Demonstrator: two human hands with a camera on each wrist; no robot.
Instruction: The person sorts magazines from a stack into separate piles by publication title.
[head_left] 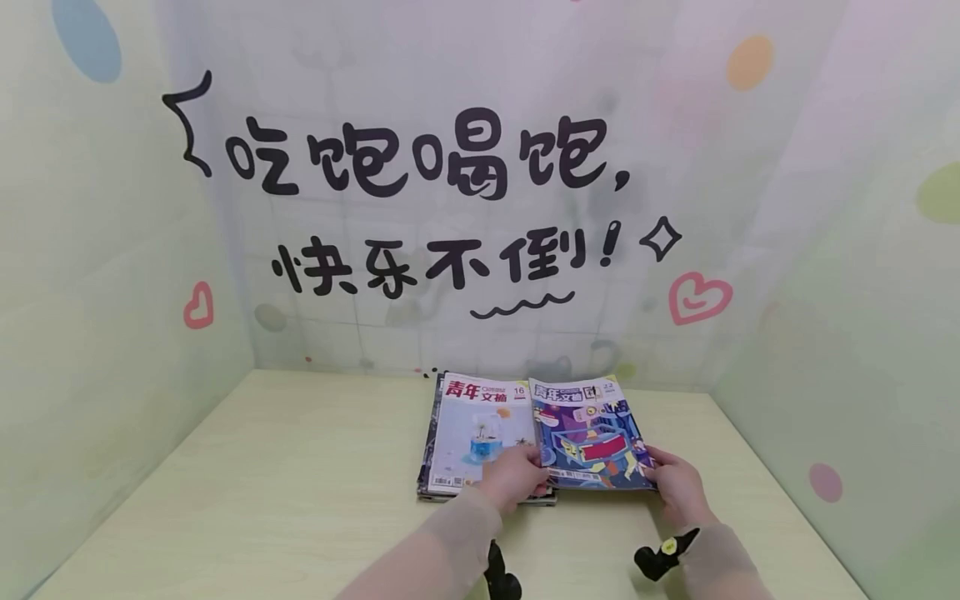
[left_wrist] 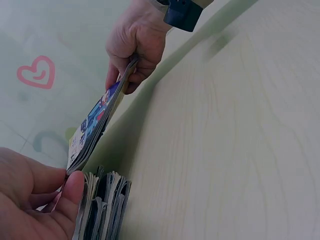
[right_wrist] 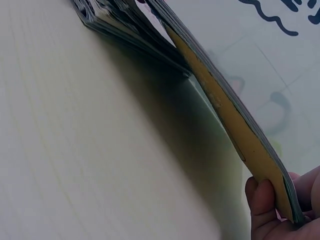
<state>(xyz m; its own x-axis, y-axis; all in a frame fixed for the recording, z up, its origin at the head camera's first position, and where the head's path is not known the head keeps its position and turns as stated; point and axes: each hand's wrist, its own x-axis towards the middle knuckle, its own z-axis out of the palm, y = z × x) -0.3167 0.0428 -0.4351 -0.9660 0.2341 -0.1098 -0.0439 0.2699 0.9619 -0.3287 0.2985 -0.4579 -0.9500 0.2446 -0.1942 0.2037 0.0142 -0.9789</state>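
Fingers of the left hand (head_left: 513, 479) pinch the near left corner of a magazine (head_left: 592, 437), with the thumb showing on one side in the left wrist view. Fingers of the right hand (head_left: 678, 487) grip its near right corner, wrapped over the edge, with some tucked underneath. The magazine spans the space between the two sets of fingers, its colourful purple and blue cover facing up and its title at the end farthest from them. It is tilted and raised, and a shadow lies beneath it.

Below and just to the left of the left fingers is a stack of magazines (head_left: 480, 408), its top cover pale with a red title. The held magazine's left edge meets or overlaps the stack's right side; whether they touch is unclear. Farther out, around both hands, spreads a pale wood-grain worktop (head_left: 285, 467). Beyond the fingertips stands a whitish wall (head_left: 450, 67) with large black Chinese lettering.

The step in hand appears to be moving this one magazine beside the stack; its direction of travel cannot be told. The next move seems to call for both corners to stay gripped and level, so the pages do not sag or drag the top cover below the left fingers.
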